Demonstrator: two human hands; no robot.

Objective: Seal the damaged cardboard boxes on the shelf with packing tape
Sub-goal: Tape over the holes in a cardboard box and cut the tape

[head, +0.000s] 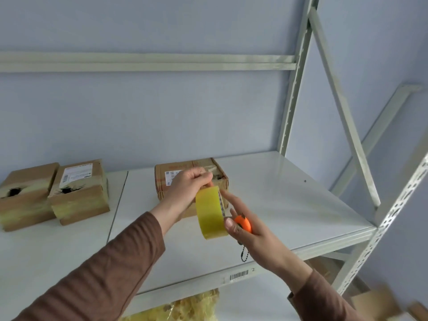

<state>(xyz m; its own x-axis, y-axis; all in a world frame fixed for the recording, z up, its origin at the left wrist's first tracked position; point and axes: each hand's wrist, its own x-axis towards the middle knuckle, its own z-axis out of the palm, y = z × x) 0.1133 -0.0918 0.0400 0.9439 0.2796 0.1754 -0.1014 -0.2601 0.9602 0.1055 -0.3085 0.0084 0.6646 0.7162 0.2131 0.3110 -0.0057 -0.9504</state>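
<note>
Behind tape roll (210, 213): box (185, 179); left, two holed boxes (53, 193).

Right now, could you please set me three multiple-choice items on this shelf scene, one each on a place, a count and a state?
1. Where is the orange cutter?
A. on the shelf
B. in the right hand
C. on a box

2. How many cardboard boxes stand on the shelf?
A. three
B. two
C. five

3. What is the left hand doing?
A. resting open on the shelf
B. pressing a box lid
C. pinching the tape roll's free end

Answers: 1 B, the right hand cradles it beside the roll; 2 A, two at left, one behind the hands; 3 C, its fingertips are closed above the roll.
</note>
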